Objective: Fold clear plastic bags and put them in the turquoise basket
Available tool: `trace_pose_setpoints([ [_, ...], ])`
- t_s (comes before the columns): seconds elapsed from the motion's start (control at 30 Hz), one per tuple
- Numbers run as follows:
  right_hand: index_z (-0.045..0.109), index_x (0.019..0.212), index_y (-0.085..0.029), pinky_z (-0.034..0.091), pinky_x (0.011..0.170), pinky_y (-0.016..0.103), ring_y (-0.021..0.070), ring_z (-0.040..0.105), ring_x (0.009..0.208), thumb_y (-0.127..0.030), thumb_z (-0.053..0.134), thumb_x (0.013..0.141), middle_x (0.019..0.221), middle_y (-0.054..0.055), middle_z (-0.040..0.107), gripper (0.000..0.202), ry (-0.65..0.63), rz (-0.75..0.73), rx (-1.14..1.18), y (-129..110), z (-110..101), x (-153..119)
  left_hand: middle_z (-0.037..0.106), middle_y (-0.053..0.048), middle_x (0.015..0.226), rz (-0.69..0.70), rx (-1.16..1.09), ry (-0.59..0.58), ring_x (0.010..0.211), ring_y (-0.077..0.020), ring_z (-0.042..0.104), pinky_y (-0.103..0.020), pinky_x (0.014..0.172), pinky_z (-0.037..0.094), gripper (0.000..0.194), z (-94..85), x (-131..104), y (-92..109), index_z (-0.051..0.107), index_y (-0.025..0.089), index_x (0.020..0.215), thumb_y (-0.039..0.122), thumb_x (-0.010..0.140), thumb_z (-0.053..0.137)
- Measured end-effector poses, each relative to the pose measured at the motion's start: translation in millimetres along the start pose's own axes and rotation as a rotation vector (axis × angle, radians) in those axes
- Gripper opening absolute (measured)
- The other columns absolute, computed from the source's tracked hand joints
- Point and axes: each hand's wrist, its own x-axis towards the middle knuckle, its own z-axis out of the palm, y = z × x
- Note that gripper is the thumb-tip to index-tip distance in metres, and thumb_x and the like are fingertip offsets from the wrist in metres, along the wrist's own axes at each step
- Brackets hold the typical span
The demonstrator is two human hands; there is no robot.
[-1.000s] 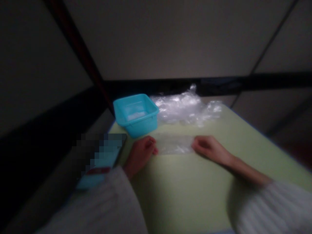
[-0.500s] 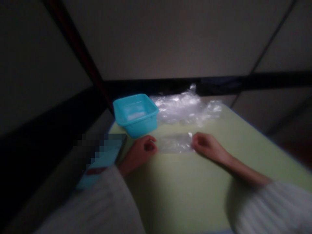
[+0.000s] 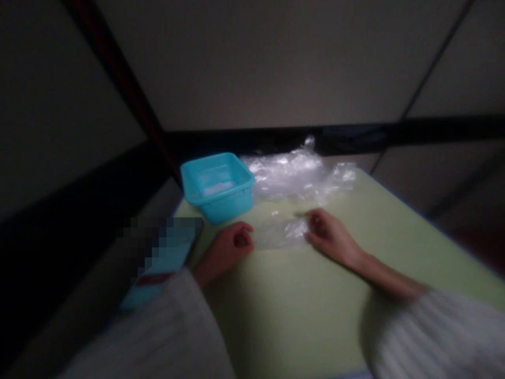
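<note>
A small clear plastic bag [image 3: 272, 235] lies stretched between my two hands, just above or on the pale yellow-green table. My left hand [image 3: 231, 243] has its thumb and fingers curled together at the bag's left edge and holds it there. At the right edge, my right hand [image 3: 331, 237] has its thumb and index finger apart, close to the crinkled, shiny end of the bag. Blur hides whether the right fingertips touch the plastic.
A turquoise plastic basin [image 3: 221, 202] with something whitish inside stands behind my left hand. Beside it, a heap of clear plastic bags [image 3: 292, 176] covers the far part of the table [image 3: 292, 310]. A light-blue flat object [image 3: 169, 263] with a red band lies at the left edge.
My right hand has opened its fingers and shifted slightly left, and the bag's right end is more crumpled. My left hand keeps nearly the same place.
</note>
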Motion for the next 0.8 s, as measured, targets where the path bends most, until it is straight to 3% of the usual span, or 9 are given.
trace_pose_setpoints([
  [0.1, 0.049, 0.113, -0.016, 0.049, 0.070, 0.036, 0.0196, 0.057, 0.077, -0.020, 0.053, 0.080, 0.095, 0.009, 0.059, 0.034, -0.031, -0.110, -0.104, 2, -2, 1, 0.060, 0.002, 0.064, 0.006, -0.002, 0.008, 0.057, -0.0119, 0.052, -0.023, 0.054, 0.040, 0.026, 0.6, 0, -1, 0.058, 0.013, 0.089, 0.017, 0.063, 0.057],
  [0.27, 0.052, 0.117, -0.015, 0.042, 0.092, 0.046, 0.0268, 0.053, 0.104, -0.019, 0.051, 0.083, 0.113, 0.013, 0.059, 0.034, -0.094, -0.280, -0.239, 9, -4, 4, 0.060, 0.002, 0.064, 0.026, -0.007, 0.003, 0.056, -0.0118, 0.053, -0.023, 0.054, 0.040, 0.026, 1.5, 1, -4, 0.057, 0.014, 0.090, 0.018, 0.064, 0.058],
  [0.47, 0.053, 0.118, -0.014, 0.042, 0.094, 0.047, 0.0267, 0.053, 0.105, -0.021, 0.050, 0.086, 0.114, 0.014, 0.060, 0.033, -0.113, -0.314, -0.253, 11, -4, 4, 0.061, 0.000, 0.068, 0.034, 0.034, -0.020, 0.060, -0.0134, 0.054, -0.025, 0.057, 0.042, 0.029, -4.3, 2, -3, 0.056, 0.013, 0.094, 0.022, 0.067, 0.055],
  [0.67, 0.053, 0.117, -0.012, 0.041, 0.095, 0.047, 0.0272, 0.051, 0.107, -0.021, 0.049, 0.086, 0.115, 0.015, 0.058, 0.032, -0.109, -0.299, -0.256, 10, -3, 4, 0.063, -0.003, 0.079, 0.073, 0.148, -0.064, 0.074, -0.0185, 0.056, -0.029, 0.067, 0.043, 0.018, -12.4, 1, 2, 0.064, 0.015, 0.076, 0.023, 0.060, 0.064],
  [0.8, 0.054, 0.116, -0.014, 0.041, 0.095, 0.047, 0.0272, 0.051, 0.107, -0.020, 0.050, 0.085, 0.115, 0.015, 0.058, 0.032, -0.115, -0.296, -0.257, 12, -3, 4, 0.061, -0.002, 0.078, 0.099, 0.193, -0.076, 0.079, -0.0198, 0.056, -0.030, 0.072, 0.044, 0.010, -12.5, 1, 1, 0.064, 0.017, 0.069, 0.025, 0.063, 0.063],
])
